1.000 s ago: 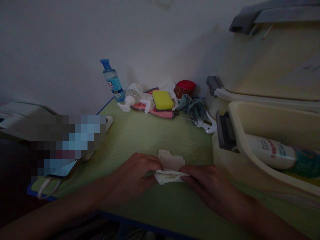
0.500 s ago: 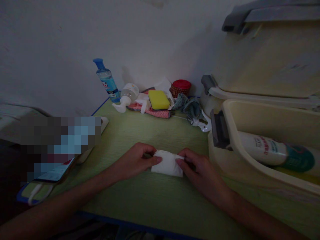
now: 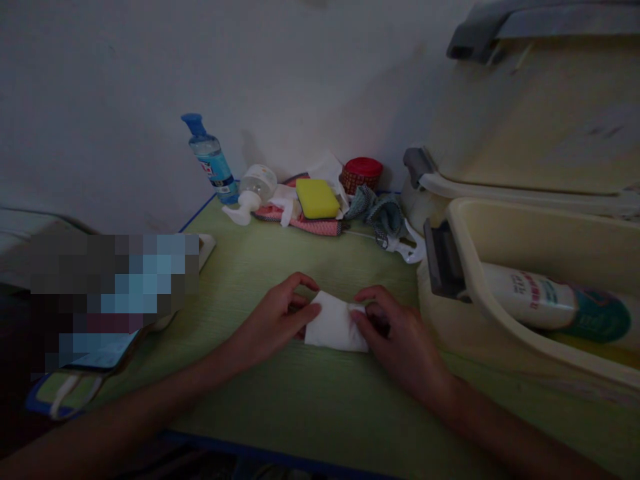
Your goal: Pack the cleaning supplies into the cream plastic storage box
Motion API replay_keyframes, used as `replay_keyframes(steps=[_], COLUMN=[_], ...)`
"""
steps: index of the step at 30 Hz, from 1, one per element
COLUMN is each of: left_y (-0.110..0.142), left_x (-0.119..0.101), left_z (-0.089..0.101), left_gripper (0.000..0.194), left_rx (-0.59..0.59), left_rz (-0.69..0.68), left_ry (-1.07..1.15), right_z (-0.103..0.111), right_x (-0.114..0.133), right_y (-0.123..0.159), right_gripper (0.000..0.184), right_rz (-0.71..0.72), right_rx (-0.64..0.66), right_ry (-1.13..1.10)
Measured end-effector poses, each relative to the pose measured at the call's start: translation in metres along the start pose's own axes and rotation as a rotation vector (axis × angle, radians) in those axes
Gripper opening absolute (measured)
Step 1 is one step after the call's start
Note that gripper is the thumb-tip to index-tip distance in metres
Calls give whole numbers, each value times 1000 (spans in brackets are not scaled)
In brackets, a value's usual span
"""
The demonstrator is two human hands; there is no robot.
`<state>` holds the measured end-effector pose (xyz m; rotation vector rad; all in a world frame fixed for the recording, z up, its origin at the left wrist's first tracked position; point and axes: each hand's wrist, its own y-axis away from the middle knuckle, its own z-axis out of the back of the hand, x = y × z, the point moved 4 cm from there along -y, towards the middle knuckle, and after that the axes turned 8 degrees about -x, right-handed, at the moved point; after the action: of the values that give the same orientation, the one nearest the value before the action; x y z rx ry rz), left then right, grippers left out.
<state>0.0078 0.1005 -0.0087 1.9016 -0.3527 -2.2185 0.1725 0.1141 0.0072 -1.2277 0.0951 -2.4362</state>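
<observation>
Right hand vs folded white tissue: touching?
Touching. The head view shows the right hand with its thumb overlapping the right end of the folded white tissue, no gap visible between them.
</observation>
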Motion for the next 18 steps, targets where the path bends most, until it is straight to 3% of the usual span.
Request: replay_keyframes(steps=[7,18], left_y=[1,2], left_x=[2,4], left_z=[-2,-1], left_gripper=[20,28], left_rx=[-82,-256], left_rz=[-7,-254], left_ry=[-26,-170], right_z=[0,1], right_x=[0,-2], right_y=[-3,0], right_gripper=[7,8], right_rz=[-18,56], right_rx=[25,-119], right_ry=[1,0])
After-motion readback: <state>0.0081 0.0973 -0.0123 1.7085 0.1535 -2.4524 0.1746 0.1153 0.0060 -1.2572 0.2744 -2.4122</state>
